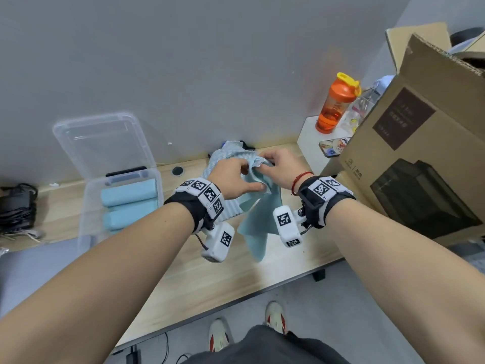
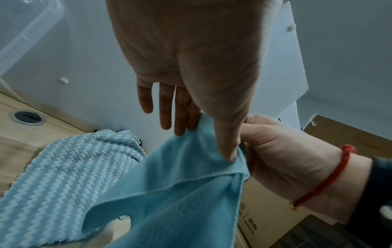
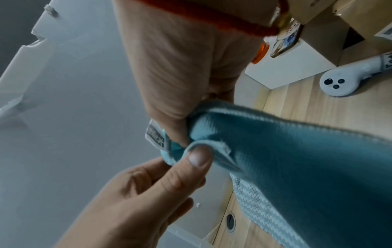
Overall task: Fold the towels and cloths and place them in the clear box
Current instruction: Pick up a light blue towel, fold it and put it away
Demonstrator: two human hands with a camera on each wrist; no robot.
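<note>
Two hands meet over the pale wood-grain desk [image 1: 215, 271], both holding one smooth, fine-woven teal cloth [image 1: 256, 222] by its top edge. The left hand [image 1: 233, 179] has a narrow grip: its thumb presses the cloth's hem against the side of the index finger while the other fingers [image 2: 164, 107] hang straight and loose. The right hand [image 1: 282, 165] pinches the same corner tightly between thumb and curled fingers, just beside a small woven label [image 3: 156, 136] sewn into the hem. From the two grips the cloth hangs down in soft folds, its lower point reaching toward the front of the desk. Behind it on the desk lies a thicker towel [image 2: 70, 171] with a nubby zigzag weave in pale blue and white, crumpled against the grey wall. To the left stands the clear box [image 1: 86, 206], rectangular with rounded corners, its see-through lid [image 1: 105, 143] tipped up against the wall; inside, two light-blue rolled towels [image 1: 128, 203] lie side by side. On the right stand a large corrugated cardboard carton [image 1: 420, 143] and an orange translucent shaker bottle [image 1: 333, 103] with a yellow cap.
</note>
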